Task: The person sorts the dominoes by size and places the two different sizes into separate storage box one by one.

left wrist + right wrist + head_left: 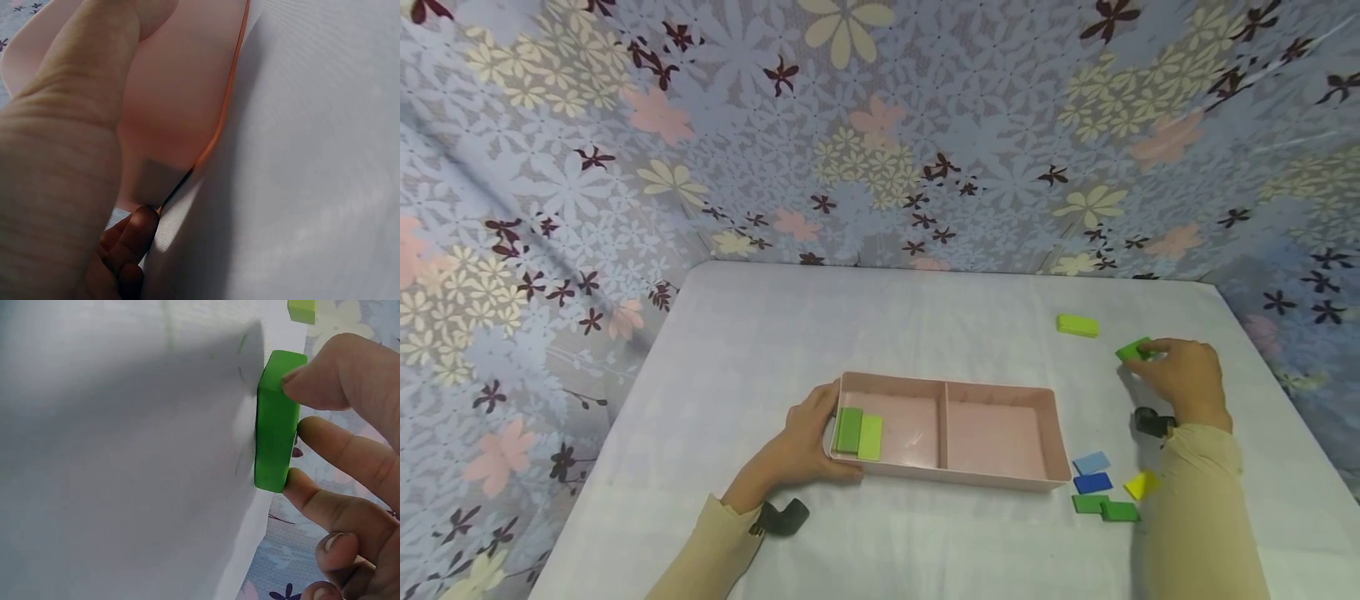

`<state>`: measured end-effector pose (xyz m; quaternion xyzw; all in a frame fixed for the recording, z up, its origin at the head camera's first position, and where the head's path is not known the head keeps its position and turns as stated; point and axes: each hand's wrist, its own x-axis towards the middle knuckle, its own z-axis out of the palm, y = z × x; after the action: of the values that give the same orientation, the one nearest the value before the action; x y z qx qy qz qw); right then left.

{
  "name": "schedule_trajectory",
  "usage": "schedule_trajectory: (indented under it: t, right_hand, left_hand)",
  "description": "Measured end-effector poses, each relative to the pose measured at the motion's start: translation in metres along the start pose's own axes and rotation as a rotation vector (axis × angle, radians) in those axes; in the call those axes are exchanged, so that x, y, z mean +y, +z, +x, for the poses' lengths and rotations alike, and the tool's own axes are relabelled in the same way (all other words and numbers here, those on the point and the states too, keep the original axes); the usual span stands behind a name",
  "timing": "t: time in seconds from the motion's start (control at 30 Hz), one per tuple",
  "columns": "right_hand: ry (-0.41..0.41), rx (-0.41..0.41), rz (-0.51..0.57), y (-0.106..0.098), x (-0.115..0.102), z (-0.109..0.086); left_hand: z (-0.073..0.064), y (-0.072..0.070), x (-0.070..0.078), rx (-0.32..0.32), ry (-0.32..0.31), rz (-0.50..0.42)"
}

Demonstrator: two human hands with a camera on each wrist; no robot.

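A pink two-compartment box [992, 433] lies on the white-covered table. My left hand [805, 442] grips its left end, the thumb along the near side and the fingers round the far corner. Inside the left compartment lie a green block [849, 430] and a lime block [870, 438], close to the left wall. Off to the right, my right hand [1189, 379] pinches a green rectangular block [274, 428] between thumb and fingertips, low over the cloth. Part of the left hand blocks the box in the left wrist view.
A lime block [1077, 326] sits at the back right. By the box's right corner lie a light blue block [1092, 463], a dark blue block [1093, 483], a yellow piece [1141, 484] and two green blocks [1121, 512]. A patterned curtain [880, 150] hangs behind the table.
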<state>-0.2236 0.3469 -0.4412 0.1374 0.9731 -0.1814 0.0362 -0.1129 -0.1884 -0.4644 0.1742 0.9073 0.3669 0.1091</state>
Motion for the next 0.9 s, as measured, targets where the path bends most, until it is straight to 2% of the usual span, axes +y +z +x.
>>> schedule_trajectory:
  t: [0.1,0.3,0.6,0.9]
  right_hand:
    - [-0.027,0.015,-0.008,-0.002,0.002,-0.005]
    - [-0.114,0.102,-0.008,-0.007,0.003,-0.014]
    - [-0.189,0.199,-0.007,-0.010,-0.014,-0.039]
    - [-0.284,0.193,0.040,-0.008,-0.043,-0.067]
  left_hand:
    - [-0.001,0.000,0.001,0.000,-0.001,0.003]
    - [-0.002,-0.002,-0.001,0.008,0.013,0.015]
    - [-0.001,0.000,-0.001,0.002,0.013,0.011]
    - [0.000,0.000,0.000,0.006,0.029,0.012]
